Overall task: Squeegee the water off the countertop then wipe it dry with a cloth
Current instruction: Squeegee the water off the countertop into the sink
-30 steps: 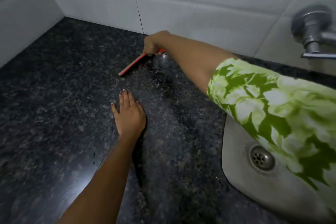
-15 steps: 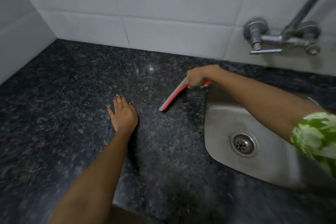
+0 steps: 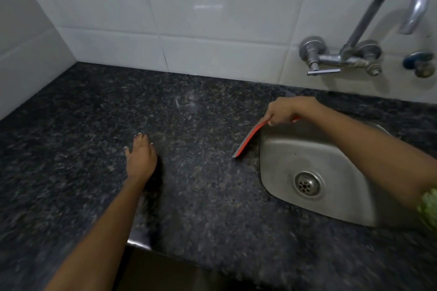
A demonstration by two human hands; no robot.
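Broadly, dark speckled stone table fills the view, white tiled wall behind, steel sink set in at the right under a wall tap. Surface looks hard and slick; standing water is hard to make out against the speckle. Left hand lies flat and open on the table near centre, fingers together, holding nothing, apparently as a brace. Right hand is closed around the far end of the squeegee, pinching it from above. Squeegee: thin, orange-red, blade edge down on the table, just beside the sink's left rim, angled near-to-far. Likely light, with a stiff back and a flexible edge; best held at the spine, pressed evenly. No cloth in sight.
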